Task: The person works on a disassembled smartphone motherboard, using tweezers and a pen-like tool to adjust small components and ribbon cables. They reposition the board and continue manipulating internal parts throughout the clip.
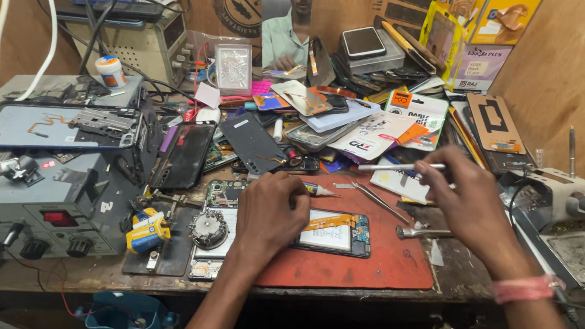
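Centrally, the left hand [270, 214] is pressing down, fingers together and curled, on the opened phone [332, 232] lying flat on the red mat [385, 261], its long axis running left to right. Judged light, thin and fragile, it is best held by its edges, while the right hand [470, 205] is pinching a slim silver tool [400, 167] pointing left.
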